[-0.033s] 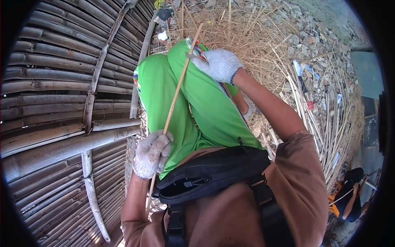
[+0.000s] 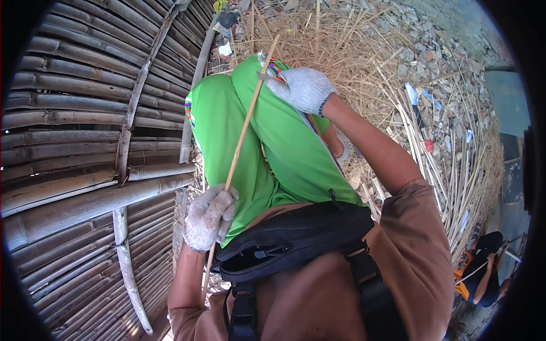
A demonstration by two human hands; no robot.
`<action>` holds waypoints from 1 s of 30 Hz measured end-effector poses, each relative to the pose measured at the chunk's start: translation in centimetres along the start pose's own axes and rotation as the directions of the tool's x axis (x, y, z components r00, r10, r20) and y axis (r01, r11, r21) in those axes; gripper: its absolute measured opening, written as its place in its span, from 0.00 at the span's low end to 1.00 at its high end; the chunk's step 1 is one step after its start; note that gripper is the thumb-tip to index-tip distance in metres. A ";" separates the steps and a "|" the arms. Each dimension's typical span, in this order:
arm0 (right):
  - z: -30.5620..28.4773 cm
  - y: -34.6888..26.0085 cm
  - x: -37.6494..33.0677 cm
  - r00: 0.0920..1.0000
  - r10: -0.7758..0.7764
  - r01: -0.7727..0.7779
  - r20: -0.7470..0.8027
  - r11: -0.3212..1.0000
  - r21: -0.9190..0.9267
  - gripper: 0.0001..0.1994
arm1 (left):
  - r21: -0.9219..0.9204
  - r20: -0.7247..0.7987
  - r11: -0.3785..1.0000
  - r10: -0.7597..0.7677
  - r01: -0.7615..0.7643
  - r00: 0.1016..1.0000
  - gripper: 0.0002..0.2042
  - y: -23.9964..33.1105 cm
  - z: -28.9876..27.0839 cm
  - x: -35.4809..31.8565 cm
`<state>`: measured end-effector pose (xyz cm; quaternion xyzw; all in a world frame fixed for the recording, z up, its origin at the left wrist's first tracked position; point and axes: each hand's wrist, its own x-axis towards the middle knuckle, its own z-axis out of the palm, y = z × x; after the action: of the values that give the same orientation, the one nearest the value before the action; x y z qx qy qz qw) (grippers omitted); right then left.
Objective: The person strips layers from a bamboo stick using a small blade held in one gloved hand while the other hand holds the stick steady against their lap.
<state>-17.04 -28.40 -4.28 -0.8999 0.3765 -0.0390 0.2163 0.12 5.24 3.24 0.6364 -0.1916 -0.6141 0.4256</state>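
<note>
A long, thin bamboo stick (image 2: 243, 133) slants across my green-clad legs, its far end beyond the knee and its near end beside my left forearm. My left hand (image 2: 209, 218), in a soiled white knit glove, is closed round the stick's lower part. Near the right knee, my right hand (image 2: 304, 91), also gloved, is closed on a small knife (image 2: 265, 76). Only a short stretch of its blade shows, against the stick's upper part; the handle is hidden in the glove.
At left stands a bamboo slat wall (image 2: 74, 108). Straw and shavings (image 2: 318, 42) cover the ground ahead, with rubble beyond. A pile of thin bamboo sticks (image 2: 455, 187) lies to the right. Another person (image 2: 483, 270) sits at the lower right, holding a stick.
My left hand and the stick have shifted slightly toward my body. My right hand and the blade have stayed almost in place.
</note>
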 end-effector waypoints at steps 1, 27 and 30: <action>0.0 0.1 0.0 1.000 0.006 -0.006 -0.002 1.000 -0.001 0.39 | 0.000 -0.002 1.000 0.017 -0.017 1.000 0.15 -0.7 -0.4 -0.8; 0.0 0.0 0.2 0.999 0.021 -0.021 0.039 1.000 -0.009 0.38 | -0.214 0.165 0.977 0.055 -0.019 0.985 0.14 1.1 0.1 6.5; 0.0 -0.1 0.1 0.999 0.011 -0.010 0.045 1.000 -0.017 0.38 | -0.220 0.126 0.976 0.031 -0.003 0.992 0.14 0.3 -0.1 4.2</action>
<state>-16.91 -28.36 -4.24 -0.9003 0.3767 -0.0143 0.2176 0.99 1.90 0.88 0.5432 -0.1552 -0.6675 0.4851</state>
